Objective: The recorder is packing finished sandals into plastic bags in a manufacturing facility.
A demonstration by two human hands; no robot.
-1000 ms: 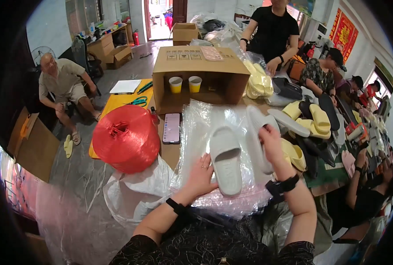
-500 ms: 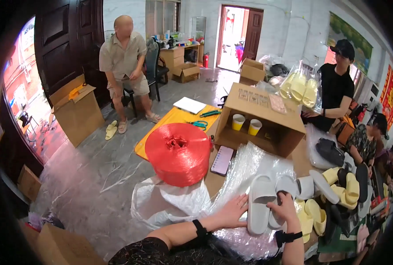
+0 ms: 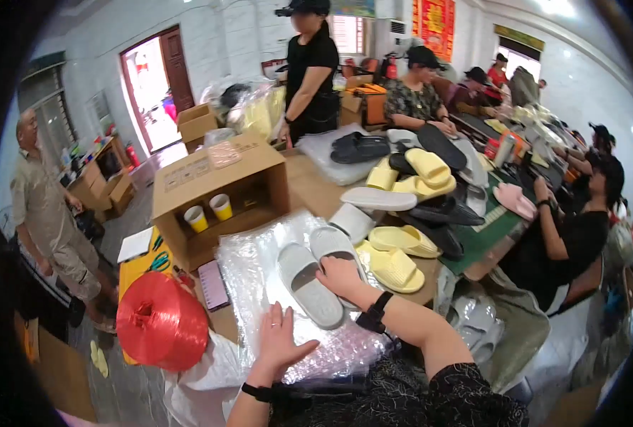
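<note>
A pair of grey slide slippers lies side by side on a stack of clear plastic bags (image 3: 245, 260) in front of me. My right hand (image 3: 341, 277) reaches over the right grey slipper (image 3: 330, 240), its fingers curled at the opening behind the strap. The left grey slipper (image 3: 298, 264) rests just beside that hand. My left hand (image 3: 282, 343) is open with fingers spread, over the near part of the bags. It holds nothing and is apart from the slippers.
An open cardboard box (image 3: 220, 171) with two cups stands beyond the bags. Left are a pink notepad (image 3: 214, 285), a red twine roll (image 3: 162, 320) and teal scissors (image 3: 159, 262). Yellow slippers (image 3: 398, 269), black slippers (image 3: 441, 238) and other pairs pile up rightward. Several people work nearby.
The view has swung to the right. My left hand has come away from the left slipper and spread open. My right hand stays at the right slipper. The seated person at left now stands.
</note>
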